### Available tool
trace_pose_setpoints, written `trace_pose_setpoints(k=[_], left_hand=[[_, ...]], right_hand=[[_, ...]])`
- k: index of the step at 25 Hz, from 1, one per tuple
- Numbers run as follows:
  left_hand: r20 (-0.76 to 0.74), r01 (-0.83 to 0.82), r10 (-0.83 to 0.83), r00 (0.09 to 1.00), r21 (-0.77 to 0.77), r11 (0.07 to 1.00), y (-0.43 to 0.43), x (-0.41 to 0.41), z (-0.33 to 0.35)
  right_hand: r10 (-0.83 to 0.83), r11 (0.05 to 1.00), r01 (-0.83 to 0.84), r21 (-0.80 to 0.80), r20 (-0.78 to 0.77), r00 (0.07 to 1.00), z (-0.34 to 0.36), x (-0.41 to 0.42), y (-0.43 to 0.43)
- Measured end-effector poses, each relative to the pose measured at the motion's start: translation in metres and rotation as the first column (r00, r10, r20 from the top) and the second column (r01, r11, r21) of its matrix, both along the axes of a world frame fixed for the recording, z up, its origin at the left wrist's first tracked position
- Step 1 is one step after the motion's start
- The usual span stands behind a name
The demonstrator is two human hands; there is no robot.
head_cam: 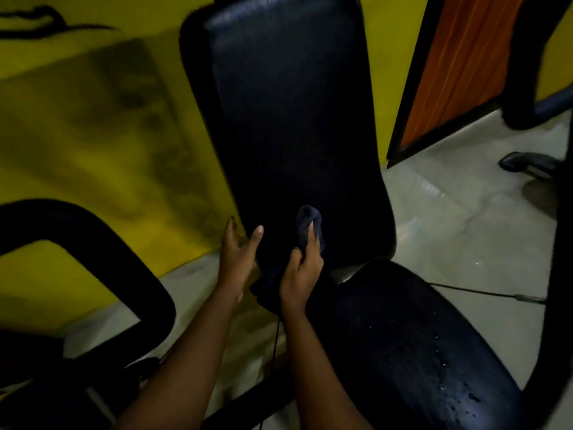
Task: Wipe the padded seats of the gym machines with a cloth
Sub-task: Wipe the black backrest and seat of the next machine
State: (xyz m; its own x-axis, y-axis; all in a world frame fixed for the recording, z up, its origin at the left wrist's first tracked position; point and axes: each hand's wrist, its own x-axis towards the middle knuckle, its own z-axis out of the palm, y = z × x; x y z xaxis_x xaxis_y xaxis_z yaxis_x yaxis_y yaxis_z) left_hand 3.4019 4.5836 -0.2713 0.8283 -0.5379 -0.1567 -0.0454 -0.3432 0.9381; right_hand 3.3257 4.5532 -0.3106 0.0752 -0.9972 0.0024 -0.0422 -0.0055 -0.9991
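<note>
Looks like mid-wipe: right hand (pixel 302 271) grips the cloth (pixel 308 226) at the backrest (pixel 291 119) bottom edge, left hand (pixel 238 252) open alongside, droplet-covered seat pad (pixel 418 346) probably next.

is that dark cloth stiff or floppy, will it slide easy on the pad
Probably floppy: the cloth bunches in the right hand and sags below it. Likely light, since one hand carries it. It may glide easily: droplets bead on the smooth seat pad.

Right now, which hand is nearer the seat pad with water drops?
Right. The right hand, gripping the cloth on the backrest, is just beside the seat pad; the left hand is farther left, at the backrest's edge.
</note>
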Motion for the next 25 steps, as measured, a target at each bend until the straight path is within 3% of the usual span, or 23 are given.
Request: trace_pose_setpoints(k=[4, 7, 10, 12, 14, 16, 18, 22, 23, 25], left_hand=[[0.288, -0.005, 0.002, 0.958, 0.012, 1.000, 0.012, -0.016, 0.069], [0.567, 0.118, -0.086, 0.820, -0.020, 0.993, 0.006, -0.015, 0.106], [0.802, 0.183, -0.174, 0.572, 0.082, 0.980, -0.028, 0.013, 0.146], [0.910, 0.155, -0.237, 0.341, 0.194, 0.969, -0.054, 0.040, 0.172], [0.941, 0.111, -0.312, 0.131, 0.298, 0.948, -0.072, 0.065, 0.189], [0.940, 0.112, -0.340, 0.003, 0.338, 0.935, -0.082, 0.086, 0.195], [0.945, 0.100, -0.324, -0.046, 0.327, 0.940, -0.091, 0.095, 0.193], [0.958, 0.062, -0.270, -0.094, 0.276, 0.959, -0.097, 0.097, 0.184], [0.958, 0.062, -0.260, -0.117, 0.269, 0.961, -0.097, 0.097, 0.183], [0.962, 0.066, -0.242, -0.127, 0.251, 0.966, -0.097, 0.096, 0.183]], right_hand=[[0.076, 0.984, -0.081, -0.160, -0.040, 0.996, 0.065, -0.036, -0.029], [0.147, 0.919, -0.174, -0.353, -0.101, 0.984, 0.106, -0.046, -0.057], [0.127, 0.817, -0.215, -0.535, -0.197, 0.972, 0.153, -0.028, -0.095], [0.061, 0.739, -0.238, -0.631, -0.289, 0.955, 0.183, -0.008, -0.124], [-0.029, 0.672, -0.265, -0.691, -0.383, 0.923, 0.207, 0.011, -0.149], [-0.142, 0.570, -0.297, -0.766, -0.448, 0.883, 0.223, 0.031, -0.166], [-0.229, 0.481, -0.344, -0.807, -0.494, 0.839, 0.228, 0.050, -0.177], [-0.318, 0.398, -0.344, -0.850, -0.480, 0.818, 0.227, 0.060, -0.207], [-0.336, 0.423, -0.317, -0.849, -0.472, 0.815, 0.227, 0.055, -0.216], [-0.337, 0.572, -0.180, -0.800, -0.429, 0.838, 0.232, 0.048, -0.229]])
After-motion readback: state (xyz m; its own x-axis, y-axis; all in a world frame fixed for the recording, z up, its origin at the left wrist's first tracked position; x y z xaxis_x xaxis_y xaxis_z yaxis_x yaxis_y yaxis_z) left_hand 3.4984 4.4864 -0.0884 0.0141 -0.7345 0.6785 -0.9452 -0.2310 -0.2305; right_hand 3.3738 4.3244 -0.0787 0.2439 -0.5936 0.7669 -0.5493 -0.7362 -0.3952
